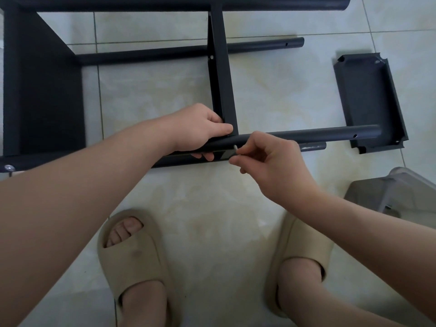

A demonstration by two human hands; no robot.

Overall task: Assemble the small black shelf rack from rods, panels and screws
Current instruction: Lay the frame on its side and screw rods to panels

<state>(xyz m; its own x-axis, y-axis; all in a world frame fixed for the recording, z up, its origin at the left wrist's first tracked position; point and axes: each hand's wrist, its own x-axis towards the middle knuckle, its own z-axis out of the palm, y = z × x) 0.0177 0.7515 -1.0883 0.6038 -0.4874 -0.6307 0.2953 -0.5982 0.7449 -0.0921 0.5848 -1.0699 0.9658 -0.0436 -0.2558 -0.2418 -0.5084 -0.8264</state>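
The left hand (200, 129) grips the rod (306, 135), and the right hand (271, 161), pinching maybe a screw (235, 147), should push straight in.

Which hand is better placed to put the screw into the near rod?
The right hand: its fingers pinch the screw right at the near rod. The left hand is busy gripping that rod and the middle panel.
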